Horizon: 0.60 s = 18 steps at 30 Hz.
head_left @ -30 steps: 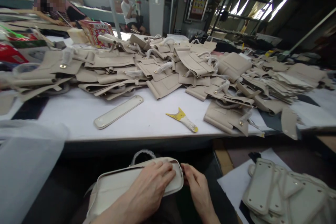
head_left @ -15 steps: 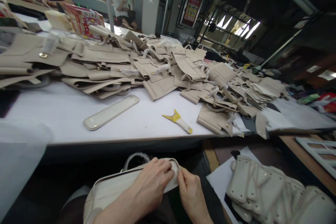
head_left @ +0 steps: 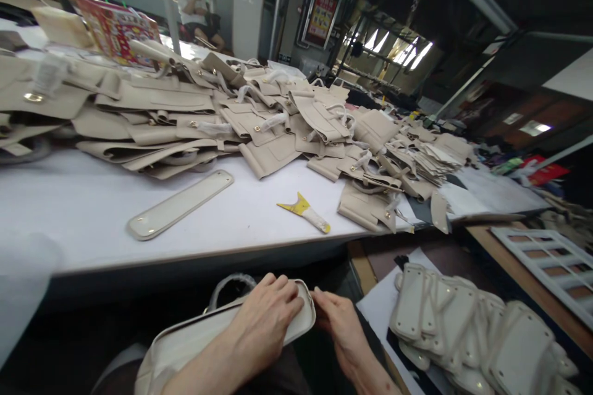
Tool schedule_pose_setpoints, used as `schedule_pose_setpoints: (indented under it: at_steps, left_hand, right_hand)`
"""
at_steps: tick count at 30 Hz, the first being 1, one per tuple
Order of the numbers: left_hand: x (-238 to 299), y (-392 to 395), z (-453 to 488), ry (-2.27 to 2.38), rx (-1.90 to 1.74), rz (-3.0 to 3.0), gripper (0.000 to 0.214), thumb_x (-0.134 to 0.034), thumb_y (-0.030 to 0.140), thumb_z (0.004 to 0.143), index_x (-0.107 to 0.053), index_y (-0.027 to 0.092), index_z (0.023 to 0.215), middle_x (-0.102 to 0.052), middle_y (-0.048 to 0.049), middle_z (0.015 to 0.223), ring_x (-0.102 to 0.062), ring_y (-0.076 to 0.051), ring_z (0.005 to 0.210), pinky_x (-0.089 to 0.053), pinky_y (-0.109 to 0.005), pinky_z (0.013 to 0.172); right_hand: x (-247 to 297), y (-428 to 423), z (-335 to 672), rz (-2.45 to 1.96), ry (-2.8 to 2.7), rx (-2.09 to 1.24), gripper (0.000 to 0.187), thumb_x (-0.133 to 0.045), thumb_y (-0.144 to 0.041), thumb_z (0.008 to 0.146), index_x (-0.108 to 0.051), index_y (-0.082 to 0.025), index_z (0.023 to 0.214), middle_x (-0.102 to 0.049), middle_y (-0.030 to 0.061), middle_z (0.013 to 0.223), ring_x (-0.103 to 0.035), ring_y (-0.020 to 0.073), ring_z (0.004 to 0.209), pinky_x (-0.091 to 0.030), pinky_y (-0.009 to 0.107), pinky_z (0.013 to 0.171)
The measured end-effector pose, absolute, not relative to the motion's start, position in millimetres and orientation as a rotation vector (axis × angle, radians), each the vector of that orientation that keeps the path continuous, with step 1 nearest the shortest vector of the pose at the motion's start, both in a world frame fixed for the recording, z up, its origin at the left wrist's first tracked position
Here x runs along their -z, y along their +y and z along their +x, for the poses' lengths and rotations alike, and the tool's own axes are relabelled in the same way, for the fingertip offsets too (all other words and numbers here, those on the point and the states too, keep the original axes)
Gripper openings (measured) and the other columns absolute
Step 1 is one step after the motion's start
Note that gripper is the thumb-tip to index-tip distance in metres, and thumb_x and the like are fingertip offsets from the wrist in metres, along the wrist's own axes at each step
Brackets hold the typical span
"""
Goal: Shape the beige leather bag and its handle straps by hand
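Note:
A cream handbag body (head_left: pixel 194 342) lies across my lap below the table edge, its wrapped handle loop (head_left: pixel 227 287) sticking up behind it. My left hand (head_left: pixel 269 321) lies over the bag's right end with fingers curled, pressing it down. My right hand (head_left: pixel 340 327) sits just beside that rounded end, fingertips pinched at the bag's edge. Whether anything small is in the pinch I cannot make out.
A long cream base panel (head_left: pixel 178 205) and a yellow-tipped scraper (head_left: pixel 303 213) lie on the white table (head_left: pixel 83 222). Heaps of beige bag panels (head_left: pixel 278 129) cover the table's far side. Stacked cream base panels (head_left: pixel 463 327) sit low right. A person (head_left: pixel 192 3) sits far back.
The view has swung right and the table has slid left in the picture. My hands stay on the bag's right end, the right fingertips shifting slightly at its edge.

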<state>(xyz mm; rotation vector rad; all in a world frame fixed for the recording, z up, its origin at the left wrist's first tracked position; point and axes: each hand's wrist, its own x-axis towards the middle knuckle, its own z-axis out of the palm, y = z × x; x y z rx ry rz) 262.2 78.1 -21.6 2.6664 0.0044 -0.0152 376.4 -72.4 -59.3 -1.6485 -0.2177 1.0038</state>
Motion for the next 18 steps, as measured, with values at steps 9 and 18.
schedule_pose_setpoints:
  at_steps: [9, 18]
  left_hand:
    - [22.5, 75.1, 258.2, 0.043, 0.008, 2.623, 0.021, -0.049, 0.017, 0.084, -0.061, 0.024, 0.101, -0.062, -0.005, 0.103, -0.053, -0.024, 0.092, -0.042, -0.044, 0.08]
    - [25.0, 92.4, 210.1, 0.267, -0.225, 2.459, 0.033, -0.04, 0.017, 0.093, -0.06, 0.029, 0.117, -0.048, -0.0027, 0.141, -0.052, -0.02, 0.123, -0.046, -0.036, 0.104]
  right_hand:
    - [55.5, -63.6, 375.3, -1.532, -0.217, -1.158, 0.055, -0.072, -0.066, 0.071, -0.075, -0.014, 0.09, -0.064, 0.0033, 0.074, -0.048, 0.0123, 0.069, -0.04, 0.024, 0.066]
    - [49.7, -58.8, 390.5, -1.683, -0.438, -1.331, 0.054, -0.066, -0.064, 0.078, -0.075, -0.017, 0.105, -0.07, 0.0038, 0.081, -0.057, 0.0167, 0.074, -0.043, 0.027, 0.069]
